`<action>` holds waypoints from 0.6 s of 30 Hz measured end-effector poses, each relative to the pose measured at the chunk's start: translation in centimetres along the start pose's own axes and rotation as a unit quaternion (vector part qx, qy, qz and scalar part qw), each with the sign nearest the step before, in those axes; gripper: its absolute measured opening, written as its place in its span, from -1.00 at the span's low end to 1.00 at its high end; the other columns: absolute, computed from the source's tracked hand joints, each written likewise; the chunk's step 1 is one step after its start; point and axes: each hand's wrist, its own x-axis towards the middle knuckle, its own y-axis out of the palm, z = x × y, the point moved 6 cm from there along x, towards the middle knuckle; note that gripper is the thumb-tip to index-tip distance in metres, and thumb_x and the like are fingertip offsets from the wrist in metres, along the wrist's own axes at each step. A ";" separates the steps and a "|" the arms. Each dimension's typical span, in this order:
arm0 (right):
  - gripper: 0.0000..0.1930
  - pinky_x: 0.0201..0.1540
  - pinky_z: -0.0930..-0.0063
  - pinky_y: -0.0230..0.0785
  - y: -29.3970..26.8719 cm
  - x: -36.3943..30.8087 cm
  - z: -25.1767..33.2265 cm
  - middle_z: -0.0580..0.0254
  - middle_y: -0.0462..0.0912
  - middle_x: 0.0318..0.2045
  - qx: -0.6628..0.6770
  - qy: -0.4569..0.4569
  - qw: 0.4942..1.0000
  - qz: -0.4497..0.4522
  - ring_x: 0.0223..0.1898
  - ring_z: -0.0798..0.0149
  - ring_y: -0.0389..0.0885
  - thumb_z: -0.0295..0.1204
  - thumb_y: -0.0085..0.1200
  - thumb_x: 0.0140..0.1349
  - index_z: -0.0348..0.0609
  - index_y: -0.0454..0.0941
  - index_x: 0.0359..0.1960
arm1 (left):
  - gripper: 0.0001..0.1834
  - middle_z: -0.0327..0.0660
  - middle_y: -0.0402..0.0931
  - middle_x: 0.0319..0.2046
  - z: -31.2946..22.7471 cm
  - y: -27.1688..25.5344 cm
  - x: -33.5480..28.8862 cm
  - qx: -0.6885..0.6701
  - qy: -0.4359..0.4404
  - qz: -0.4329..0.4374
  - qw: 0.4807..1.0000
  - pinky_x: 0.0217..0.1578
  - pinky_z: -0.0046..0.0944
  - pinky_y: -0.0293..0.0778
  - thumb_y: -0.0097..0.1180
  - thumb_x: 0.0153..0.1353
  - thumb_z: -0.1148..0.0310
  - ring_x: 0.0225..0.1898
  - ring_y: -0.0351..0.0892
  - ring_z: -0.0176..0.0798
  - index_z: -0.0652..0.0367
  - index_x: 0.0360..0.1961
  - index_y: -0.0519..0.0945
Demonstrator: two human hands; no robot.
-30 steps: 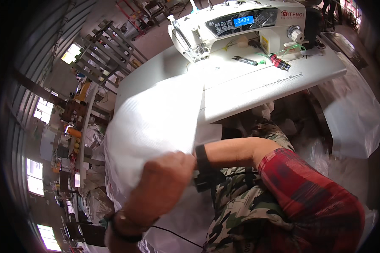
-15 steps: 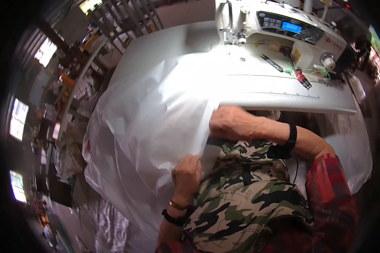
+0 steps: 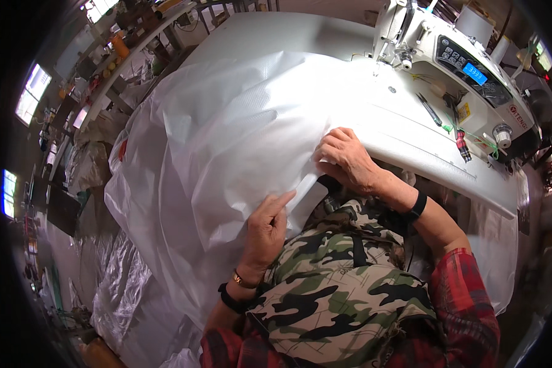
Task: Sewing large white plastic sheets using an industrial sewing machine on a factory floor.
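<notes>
A big white, thin, slightly see-through sheet [image 3: 196, 147] drapes over the left part of the sewing table and hangs down on my left side. Along its right edge runs a narrow folded strip [image 3: 303, 189]. My right hand [image 3: 348, 161] pinches this edge near the table's front, its fingers curled. Lower down, my left hand [image 3: 267, 230] grips the sheet at the fold, the forefinger stretched along it; the thumb is partly hidden. Beyond my right hand stands a white sewing machine [image 3: 435, 55] with a lit blue display, its needle area brightly lit.
Black tweezers [image 3: 429, 109] and a red-and-black handled tool [image 3: 462, 146] lie on the machine bed. A ruler scale [image 3: 454, 165] marks the table's front edge. Camouflage cloth [image 3: 349, 276] covers my lap. To the left are a cluttered shelf [image 3: 129, 61] and crumpled clear plastic [image 3: 119, 282].
The view has turned, so the machine appears farther right and lower. My right hand has rolled so its curled fingers show at the edge; my left forefinger has straightened along the fold.
</notes>
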 end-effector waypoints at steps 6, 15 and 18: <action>-0.73 0.12 0.18 0.23 0.7 -0.6 2.5 0.28 0.50 -0.23 -0.048 -0.076 0.996 0.015 -0.07 0.18 0.43 -0.26 0.25 0.09 -0.05 0.49 -0.25 | -0.68 -0.17 0.33 -0.51 -1.5 0.6 0.8 0.065 0.013 -0.019 0.998 -0.51 -0.30 0.28 0.20 0.17 0.53 -0.55 0.34 -0.28 0.18 -0.02 0.62; -0.73 0.01 0.24 0.23 0.1 0.4 0.0 0.28 0.43 -0.36 -0.094 -0.079 0.991 0.058 -0.18 0.20 0.41 -0.18 0.19 0.14 -0.06 0.43 -0.37 | -0.88 -0.18 0.39 -0.55 -1.7 0.4 1.4 0.126 0.061 -0.064 0.988 -0.48 -0.23 0.35 0.29 0.08 0.51 -0.52 0.44 -0.17 0.18 -0.30 0.67; -0.70 -0.05 0.28 0.23 -1.1 0.7 -1.7 0.26 0.41 -0.39 -0.109 -0.066 0.990 0.062 -0.22 0.19 0.41 -0.14 0.17 0.16 -0.05 0.38 -0.42 | -0.91 -0.19 0.38 -0.53 -3.1 0.1 1.9 0.162 0.085 -0.067 0.981 -0.48 -0.19 0.36 0.24 0.12 0.51 -0.51 0.46 -0.14 0.16 -0.32 0.64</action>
